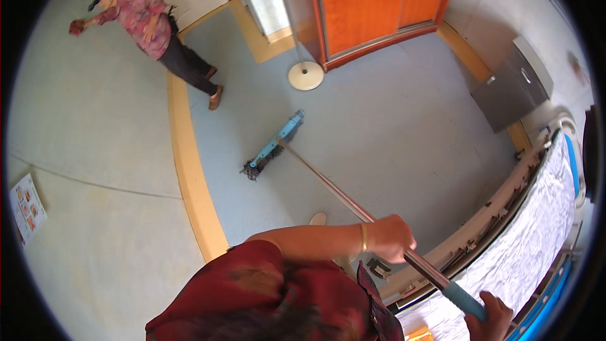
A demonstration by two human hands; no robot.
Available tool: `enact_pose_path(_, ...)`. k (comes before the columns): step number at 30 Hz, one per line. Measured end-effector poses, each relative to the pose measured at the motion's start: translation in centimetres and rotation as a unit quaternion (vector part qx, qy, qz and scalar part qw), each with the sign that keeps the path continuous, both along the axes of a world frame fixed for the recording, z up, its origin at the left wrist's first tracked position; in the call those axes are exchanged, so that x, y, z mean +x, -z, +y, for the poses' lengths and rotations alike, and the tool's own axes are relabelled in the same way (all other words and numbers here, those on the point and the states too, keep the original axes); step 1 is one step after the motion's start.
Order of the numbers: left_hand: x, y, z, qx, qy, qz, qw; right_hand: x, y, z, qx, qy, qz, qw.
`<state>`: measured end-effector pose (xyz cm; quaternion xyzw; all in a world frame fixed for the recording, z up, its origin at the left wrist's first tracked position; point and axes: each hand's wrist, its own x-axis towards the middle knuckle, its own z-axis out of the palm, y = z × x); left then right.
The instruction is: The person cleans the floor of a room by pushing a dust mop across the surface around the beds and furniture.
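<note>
A long-handled dust mop crosses the view, its metal pole [331, 184] slanting from lower right to upper left. The blue mop head [279, 139] with dark, stringy fringe lies on the grey floor. My left hand [392, 237], with a gold-coloured bangle at the wrist, is wrapped around the pole's upper part. At the top end, my right hand [492, 317] holds the teal grip [464, 300], close to a bed with a crumpled white cover [516, 251].
Ahead stand an orange wooden cabinet [364, 9] and a round white stand base [306, 76]. A grey bedside cabinet [511, 85] is at right, beyond the bed frame [492, 199]. Another person [147, 23] stands at upper left, one arm towards the wall. Dark footwear [378, 269] lies by the bed.
</note>
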<state>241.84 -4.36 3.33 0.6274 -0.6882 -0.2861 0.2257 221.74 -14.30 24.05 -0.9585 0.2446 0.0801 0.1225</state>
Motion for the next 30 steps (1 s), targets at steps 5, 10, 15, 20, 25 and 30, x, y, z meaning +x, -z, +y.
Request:
enact_pose_path(5, -9.6, -2.1, -4.9, -0.052, 0.149, 0.09, 0.983, -10.5, -4.7, 1.4, 0.028, 0.156, 0.089, 0.983)
enact_pose_path(10, -17.4, -0.5, -6.9, -0.023, 0.261, 0.091, 0.961, -18.3, -3.8, 5.2, 0.033, 0.229, 0.078, 0.97)
enact_pose_path(15, -19.9, 9.2, -7.8, 0.005, 0.306, 0.047, 0.951, -15.3, 3.6, 7.9, 0.124, 0.352, 0.16, 0.914)
enact_pose_path(20, -17.8, 11.5, -6.1, 0.018, 0.284, 0.03, 0.958, -16.1, 8.1, 8.9, 0.205, 0.346, 0.096, 0.911)
enact_pose_path(25, -13.3, 15.9, -8.6, -0.068, 0.199, -0.022, 0.977, -10.6, 11.3, 5.4, 0.183, 0.356, 0.138, 0.906)
enact_pose_path(30, -2.6, 15.2, -6.8, -0.029, -0.005, -0.008, 1.0, -3.0, 18.3, 2.5, 0.122, 0.239, 0.007, 0.963)
